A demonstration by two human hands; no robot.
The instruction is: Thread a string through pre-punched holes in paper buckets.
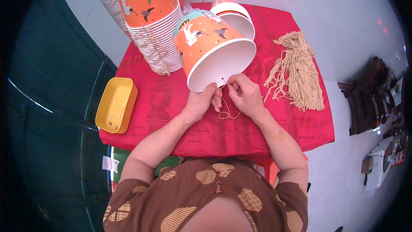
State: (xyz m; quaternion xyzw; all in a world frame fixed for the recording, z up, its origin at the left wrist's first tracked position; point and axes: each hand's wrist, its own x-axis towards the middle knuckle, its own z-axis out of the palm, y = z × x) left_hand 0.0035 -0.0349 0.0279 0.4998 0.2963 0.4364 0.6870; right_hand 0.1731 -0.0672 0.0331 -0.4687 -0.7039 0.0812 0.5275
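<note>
An orange paper bucket (210,45) with a white inside lies tilted on its side, its open mouth toward me. My left hand (201,103) grips its lower rim. My right hand (244,94) pinches a beige string (227,114) at a small hole in the rim; the string loops down between the two hands. Both hands are over a red cloth-covered table (171,116).
A tall stack of the same orange buckets (150,21) stands at the back left, tied with string. Another bucket (234,15) lies behind the held one. A bundle of beige strings (298,71) lies at the right. A yellow plastic tray (116,104) overhangs the left edge.
</note>
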